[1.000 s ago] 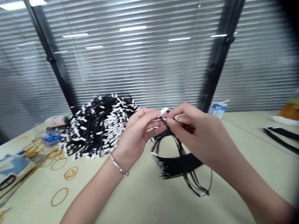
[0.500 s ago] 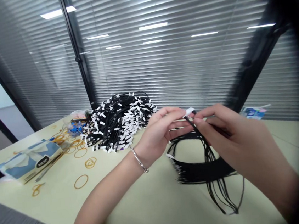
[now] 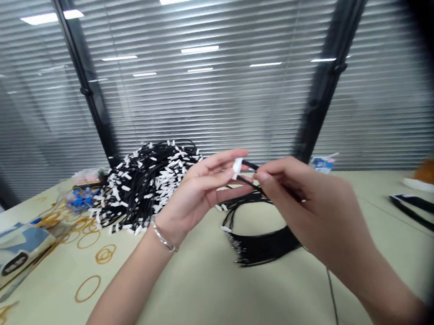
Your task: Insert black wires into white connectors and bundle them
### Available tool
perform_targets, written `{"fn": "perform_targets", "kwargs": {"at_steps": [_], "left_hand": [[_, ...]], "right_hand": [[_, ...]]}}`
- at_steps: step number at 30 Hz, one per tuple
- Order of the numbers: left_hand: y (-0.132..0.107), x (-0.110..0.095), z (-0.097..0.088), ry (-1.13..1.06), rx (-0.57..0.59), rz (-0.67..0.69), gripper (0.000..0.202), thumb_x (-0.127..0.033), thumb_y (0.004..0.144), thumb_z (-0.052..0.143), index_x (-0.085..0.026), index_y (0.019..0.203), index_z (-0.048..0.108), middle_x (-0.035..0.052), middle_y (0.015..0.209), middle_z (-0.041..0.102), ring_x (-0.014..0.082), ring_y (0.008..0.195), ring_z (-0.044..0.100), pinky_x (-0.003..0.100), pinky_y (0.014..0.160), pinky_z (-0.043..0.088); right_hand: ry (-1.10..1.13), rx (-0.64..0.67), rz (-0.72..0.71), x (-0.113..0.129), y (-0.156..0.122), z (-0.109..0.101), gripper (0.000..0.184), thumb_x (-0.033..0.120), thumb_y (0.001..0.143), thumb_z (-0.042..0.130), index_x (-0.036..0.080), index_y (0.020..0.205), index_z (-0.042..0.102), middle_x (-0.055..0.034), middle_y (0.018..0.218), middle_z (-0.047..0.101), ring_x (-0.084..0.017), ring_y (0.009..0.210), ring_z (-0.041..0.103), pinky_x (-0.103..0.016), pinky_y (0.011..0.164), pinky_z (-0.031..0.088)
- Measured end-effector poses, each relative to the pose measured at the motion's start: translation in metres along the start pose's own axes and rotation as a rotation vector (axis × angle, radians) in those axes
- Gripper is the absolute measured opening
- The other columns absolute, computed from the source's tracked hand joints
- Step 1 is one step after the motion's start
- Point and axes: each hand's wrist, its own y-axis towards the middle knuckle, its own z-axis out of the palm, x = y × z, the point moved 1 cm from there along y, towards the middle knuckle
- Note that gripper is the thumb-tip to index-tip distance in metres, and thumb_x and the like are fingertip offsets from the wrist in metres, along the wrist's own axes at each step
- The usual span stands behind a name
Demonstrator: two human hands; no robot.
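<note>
Change noted over the last second: the small white oblong piece (image 3: 237,167), a label or connector (you cannot tell which), stands steeper between your hands than it did, and your left index finger has straightened out above it. The dark strands that dangled in front of the curved bundle of black cables (image 3: 270,247) no longer show there; one thin dark strand (image 3: 333,297) hangs below your right grip (image 3: 314,199), and where the others lie is hidden. For the work in hand, you can read this as one labelled cable end being turned, neither hand having let go, with the bundle less covered.

Grip state: your left grip (image 3: 200,190) looks closed on the white piece, thumb at its near side; the finger contact behind is hidden. Your right grip is pinched on the thin black cable (image 3: 249,165) between thumb and forefinger.

Position: the white piece sits at your left fingertips, just left of your right fingertips, raised above the counter (image 3: 200,298).

Orientation: its long axis runs steeply, lower end leaning left, upper end leaning right. Two black lengths leave it, one near each end, and both point right and slightly down to your right grip. The bundle rests below your grips; the black heap with white ends (image 3: 137,184) lies beyond your left wrist.
</note>
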Motion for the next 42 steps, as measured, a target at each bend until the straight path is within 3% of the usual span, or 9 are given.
{"fn": "perform_targets", "kwargs": {"at_steps": [9, 18, 27, 38, 42], "left_hand": [[-0.002, -0.004, 0.004, 0.057, 0.015, 0.045, 0.023, -0.014, 0.082, 0.062, -0.021, 0.103, 0.069, 0.0031, 0.096, 0.067, 0.0155, 0.086, 0.066, 0.025, 0.079, 0.056], [-0.004, -0.004, 0.007, 0.118, 0.007, 0.087, 0.022, -0.016, 0.08, 0.065, -0.022, 0.101, 0.071, 0.0044, 0.092, 0.068, 0.0187, 0.086, 0.067, 0.026, 0.073, 0.058], [-0.01, -0.007, 0.013, 0.167, 0.019, 0.126, 0.02, -0.014, 0.081, 0.064, -0.024, 0.097, 0.072, 0.0033, 0.087, 0.069, 0.017, 0.081, 0.067, 0.023, 0.068, 0.058], [-0.009, -0.005, 0.014, 0.173, 0.06, 0.09, 0.021, -0.016, 0.082, 0.064, -0.023, 0.099, 0.073, 0.0022, 0.088, 0.069, 0.0157, 0.079, 0.068, 0.02, 0.066, 0.059], [-0.009, -0.003, 0.011, 0.176, 0.107, 0.11, 0.022, -0.016, 0.083, 0.063, -0.022, 0.102, 0.071, 0.0024, 0.084, 0.068, 0.0157, 0.077, 0.068, 0.022, 0.065, 0.059]], "right_hand": [[-0.099, -0.027, -0.08, 0.004, -0.002, -0.013, 0.011, 0.024, 0.09, 0.05, 0.022, 0.085, 0.059, 0.0078, 0.055, 0.054, -0.004, 0.043, 0.039, -0.018, 0.044, 0.029], [-0.158, -0.06, -0.125, 0.01, -0.007, -0.013, 0.015, 0.024, 0.091, 0.05, 0.02, 0.079, 0.058, 0.0078, 0.052, 0.05, -0.004, 0.042, 0.034, -0.022, 0.043, 0.025], [-0.34, -0.204, -0.301, 0.017, -0.015, -0.015, 0.005, 0.018, 0.089, 0.054, 0.018, 0.084, 0.056, 0.0044, 0.059, 0.054, -0.006, 0.047, 0.038, -0.026, 0.047, 0.025], [-0.4, -0.177, -0.313, 0.023, -0.015, -0.018, 0.012, 0.019, 0.089, 0.054, 0.016, 0.078, 0.059, 0.0055, 0.049, 0.042, -0.006, 0.044, 0.031, -0.026, 0.044, 0.022], [-0.41, -0.261, -0.323, 0.024, -0.014, -0.018, 0.016, 0.021, 0.088, 0.055, 0.017, 0.074, 0.061, 0.0067, 0.046, 0.04, -0.005, 0.043, 0.031, -0.025, 0.044, 0.021]]}}
